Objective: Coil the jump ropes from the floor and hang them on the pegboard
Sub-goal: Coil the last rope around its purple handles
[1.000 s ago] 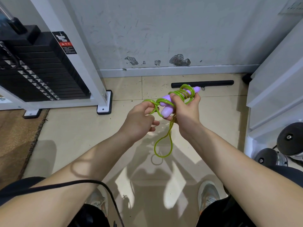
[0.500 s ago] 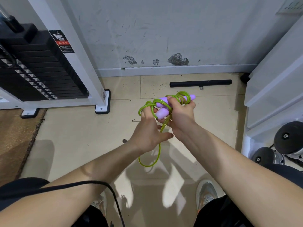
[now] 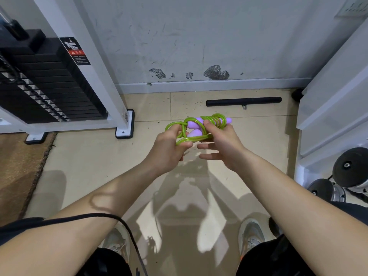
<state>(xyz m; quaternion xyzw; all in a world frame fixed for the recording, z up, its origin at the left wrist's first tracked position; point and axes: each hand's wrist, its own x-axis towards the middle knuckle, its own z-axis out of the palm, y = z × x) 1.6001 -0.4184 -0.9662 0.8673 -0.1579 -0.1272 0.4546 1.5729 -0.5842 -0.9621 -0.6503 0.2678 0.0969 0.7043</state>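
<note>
Scuffed grey wall [image 3: 199, 36], beige tile floor [image 3: 89, 160], weight stack [image 3: 49, 86] at left w/ brown mat [image 3: 18, 166]

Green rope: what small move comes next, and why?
Probably the left hand tucks its loose loop round the handles: the rope is mostly wound on them, pinned by the right hand, and only that loop is free.

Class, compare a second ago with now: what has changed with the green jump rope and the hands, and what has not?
The loop of the jump rope that dangled below the hands has been drawn up; nothing hangs now. The left hand has gathered it and pinches it. The right hand still grips the coils round the purple handles. The black bar lies unmoved.
</note>
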